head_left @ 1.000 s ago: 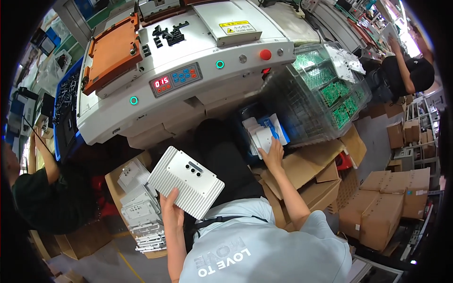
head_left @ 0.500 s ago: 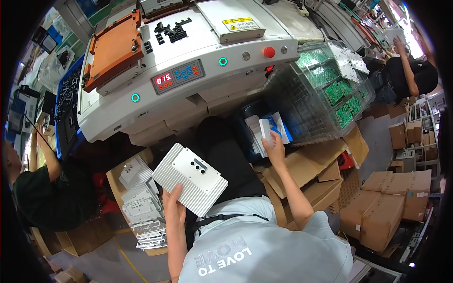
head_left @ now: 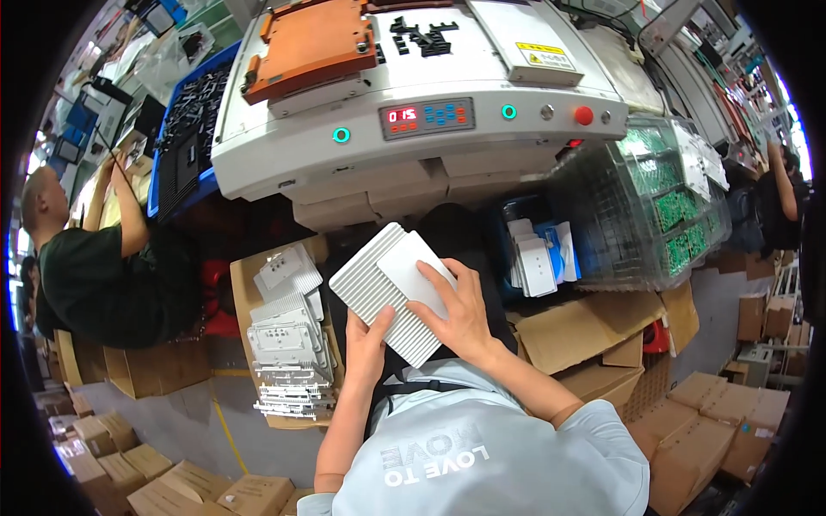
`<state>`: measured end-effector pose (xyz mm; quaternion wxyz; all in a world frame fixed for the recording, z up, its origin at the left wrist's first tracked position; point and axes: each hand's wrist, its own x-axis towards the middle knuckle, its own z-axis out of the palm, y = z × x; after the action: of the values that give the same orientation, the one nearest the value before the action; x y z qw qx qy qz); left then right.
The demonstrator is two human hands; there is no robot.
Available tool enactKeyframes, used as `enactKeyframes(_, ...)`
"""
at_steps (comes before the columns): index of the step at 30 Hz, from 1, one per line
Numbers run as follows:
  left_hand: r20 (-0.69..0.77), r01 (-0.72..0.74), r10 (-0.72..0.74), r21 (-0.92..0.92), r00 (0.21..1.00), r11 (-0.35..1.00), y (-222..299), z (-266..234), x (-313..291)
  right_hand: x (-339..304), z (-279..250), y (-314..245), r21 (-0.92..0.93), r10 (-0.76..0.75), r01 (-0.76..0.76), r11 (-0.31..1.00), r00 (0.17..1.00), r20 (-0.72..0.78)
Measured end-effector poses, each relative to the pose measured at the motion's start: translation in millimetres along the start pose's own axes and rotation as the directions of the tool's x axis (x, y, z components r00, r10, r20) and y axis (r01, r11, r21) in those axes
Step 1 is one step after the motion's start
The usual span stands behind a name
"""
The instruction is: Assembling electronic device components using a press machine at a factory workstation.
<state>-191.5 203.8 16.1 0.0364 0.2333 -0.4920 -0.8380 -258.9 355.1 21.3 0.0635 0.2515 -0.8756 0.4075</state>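
Note:
Above my lap, my left hand (head_left: 368, 344) grips a light-grey ribbed metal housing (head_left: 366, 284) by its lower edge, thumb over the fins. Against the housing's middle lies a flat white plate (head_left: 411, 268), held by my right hand (head_left: 462, 316) with fingers across its face and the thumb along its lower edge. The plate covers part of the housing's surface. To the left, similar housings (head_left: 288, 344) are stacked in an open carton. More white plates (head_left: 535, 265) stand in a blue bin to the right.
In front is a white machine (head_left: 318, 163) with a control panel and an orange fixture (head_left: 314, 47). Clear trays (head_left: 594, 215) with green circuit boards stand right, above cardboard flaps (head_left: 594, 331). A blue bin of black parts (head_left: 194, 112) and a seated co-worker (head_left: 112, 267) are at left.
My right hand has come from the blue bin with a white plate and laid it against the housing. The housing has moved right and turned. The view has shifted left.

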Motion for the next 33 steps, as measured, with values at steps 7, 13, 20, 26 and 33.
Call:
enactKeyframes(7, 0.024, 0.064, -0.061, -0.111, 0.998, 0.992, 6, -14, 6, 17, -20, 12, 0.152, -0.108, 0.092, 0.984, 0.989, 0.099)
enactKeyframes(13, 0.054, 0.386, -0.39, -0.323, 0.919, 0.864, 46, -38, 2, 64, -80, -4, 0.305, -0.576, 0.492, 0.816, 0.639, 0.51)
enactKeyframes(20, 0.272, 0.438, -0.352, -0.682, 0.896, 0.586, 58, -24, 11, 86, -71, -38, 0.28, -0.735, 0.683, 0.674, 0.656, 0.17)
enactKeyframes(26, 0.629, 0.417, 0.073, -0.593, 0.774, 0.689, 60, -53, -3, 183, -98, -70, 0.538, 0.056, -0.207, 0.817, 0.958, 0.283)
enactKeyframes(33, -0.095, -0.027, 0.04, 0.139, 0.995, 0.99, 51, -99, -14, 357, -93, -68, 0.503, 0.024, 0.052, 0.863, 0.989, -0.144)
